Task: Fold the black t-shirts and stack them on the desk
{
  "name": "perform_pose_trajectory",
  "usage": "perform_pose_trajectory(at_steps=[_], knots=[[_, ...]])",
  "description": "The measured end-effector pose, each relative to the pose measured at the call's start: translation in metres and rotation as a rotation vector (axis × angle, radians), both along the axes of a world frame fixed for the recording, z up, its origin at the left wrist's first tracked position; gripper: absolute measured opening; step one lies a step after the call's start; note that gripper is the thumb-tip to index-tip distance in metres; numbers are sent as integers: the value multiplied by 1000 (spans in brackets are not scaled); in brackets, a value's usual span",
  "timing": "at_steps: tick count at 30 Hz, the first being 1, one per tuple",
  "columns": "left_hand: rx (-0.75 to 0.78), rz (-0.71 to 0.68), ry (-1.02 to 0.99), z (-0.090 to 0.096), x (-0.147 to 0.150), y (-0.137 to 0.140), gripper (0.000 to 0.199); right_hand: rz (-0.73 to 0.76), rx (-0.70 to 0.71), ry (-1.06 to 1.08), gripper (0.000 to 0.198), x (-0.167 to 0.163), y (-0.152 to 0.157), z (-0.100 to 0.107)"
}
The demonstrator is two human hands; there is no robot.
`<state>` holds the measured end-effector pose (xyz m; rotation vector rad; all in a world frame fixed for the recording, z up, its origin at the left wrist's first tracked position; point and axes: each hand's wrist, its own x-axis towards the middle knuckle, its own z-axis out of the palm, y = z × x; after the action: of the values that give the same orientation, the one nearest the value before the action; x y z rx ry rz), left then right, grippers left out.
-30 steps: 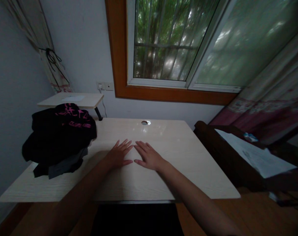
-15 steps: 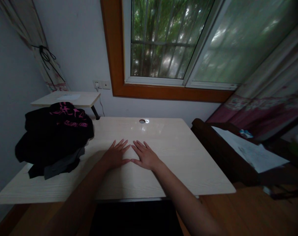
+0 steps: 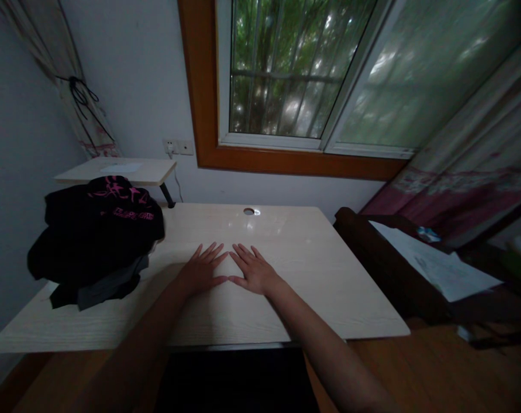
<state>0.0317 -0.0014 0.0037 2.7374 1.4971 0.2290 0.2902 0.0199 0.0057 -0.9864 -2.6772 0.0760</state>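
My left hand (image 3: 201, 272) lies flat on the pale wood-grain desk (image 3: 320, 287), fingers spread and pointing away from me. Beside it my right hand (image 3: 253, 272) rests flat in the same way. The two thumbs meet or nearly meet at their tips, and the index fingertips are close together. Neither hand holds anything. To the left of my left hand sits a heap of dark clothes (image 3: 92, 241), black with pink lettering on top and a grey piece underneath.
A small raised shelf (image 3: 152, 170) with a paper stands behind the clothes. Near the desk's back edge is a round cable hole (image 3: 249, 211). On the right, a dark brown piece of furniture (image 3: 372, 258) carries a white sheet (image 3: 432, 264). A window (image 3: 294, 74) is ahead.
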Motion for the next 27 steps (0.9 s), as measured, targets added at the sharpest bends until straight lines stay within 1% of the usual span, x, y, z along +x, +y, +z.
perform_pose_trajectory(at_steps=[7,19,27], knots=[[-13,3,-7,2,0,0,81,4,0,1,81,1,-1,1],[10,-1,5,-3,-1,1,81,-2,9,7,81,0,-1,1],[3,11,26,0,0,0,81,-10,10,-29,82,0,0,0]])
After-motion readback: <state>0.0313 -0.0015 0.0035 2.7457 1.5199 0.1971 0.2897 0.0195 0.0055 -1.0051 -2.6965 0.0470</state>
